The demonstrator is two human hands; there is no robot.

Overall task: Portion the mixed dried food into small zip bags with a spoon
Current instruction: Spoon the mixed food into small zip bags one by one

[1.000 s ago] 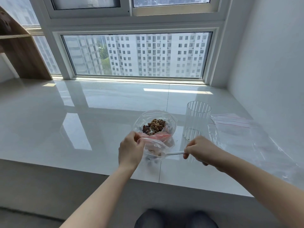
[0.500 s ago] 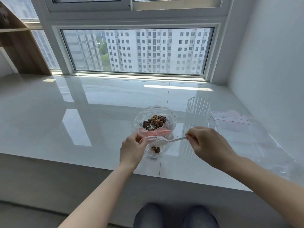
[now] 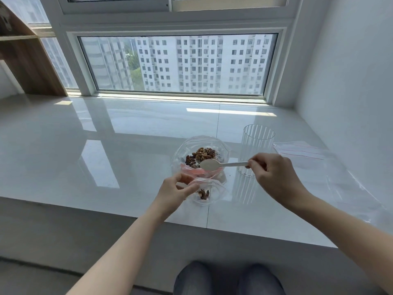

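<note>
A large clear bag (image 3: 180, 152) with a rolled-down rim stands open on the white sill and holds brown mixed dried food (image 3: 201, 155). Just in front of it, my left hand (image 3: 175, 191) pinches the mouth of a small zip bag (image 3: 215, 193), which has a few brown pieces at its bottom. My right hand (image 3: 274, 175) grips the handle of a white plastic spoon (image 3: 212, 164). The spoon's bowl is empty and hovers over the near edge of the large bag.
A tall ribbed clear glass (image 3: 256, 145) stands right of the large bag, close behind my right hand. Flat zip bags with red seal lines (image 3: 308, 154) lie further right by the wall. The sill's front edge (image 3: 148, 218) runs just below my hands.
My right hand has lifted the spoon out of the small zip bag and carried it up and back over the large bag. Food pieces now lie in the small bag.
</note>
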